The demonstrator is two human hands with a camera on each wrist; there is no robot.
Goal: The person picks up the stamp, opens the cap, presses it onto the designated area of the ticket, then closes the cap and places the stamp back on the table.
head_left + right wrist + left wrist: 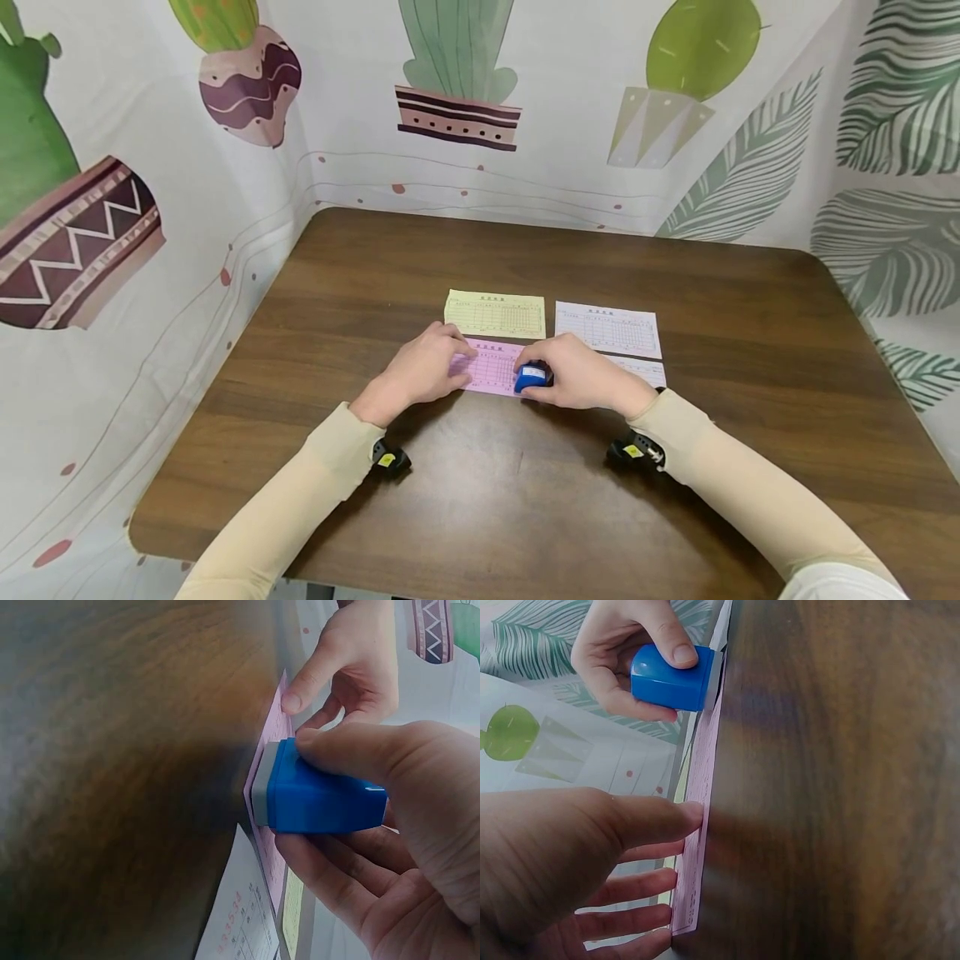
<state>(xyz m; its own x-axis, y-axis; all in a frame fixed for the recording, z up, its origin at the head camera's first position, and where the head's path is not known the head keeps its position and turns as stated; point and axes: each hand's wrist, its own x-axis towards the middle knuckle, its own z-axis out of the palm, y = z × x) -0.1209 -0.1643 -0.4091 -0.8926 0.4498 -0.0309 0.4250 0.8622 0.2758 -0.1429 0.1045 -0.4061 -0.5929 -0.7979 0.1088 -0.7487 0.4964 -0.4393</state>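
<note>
Blue stamp (330, 796), likely light, stiff, best side-gripped as my right hand (576, 372) holds it; pink slip (491, 368) under spread left hand (422, 365).

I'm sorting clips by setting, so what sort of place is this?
Probably an indoor desk workspace, home or office unclear: a wood-grain table, a cactus-print wall covering behind it, and a pink printed form on the table.

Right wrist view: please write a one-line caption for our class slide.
The right hand holds a boxy blue plastic stamp at a pink printed paper slip that the left hand touches.
</note>
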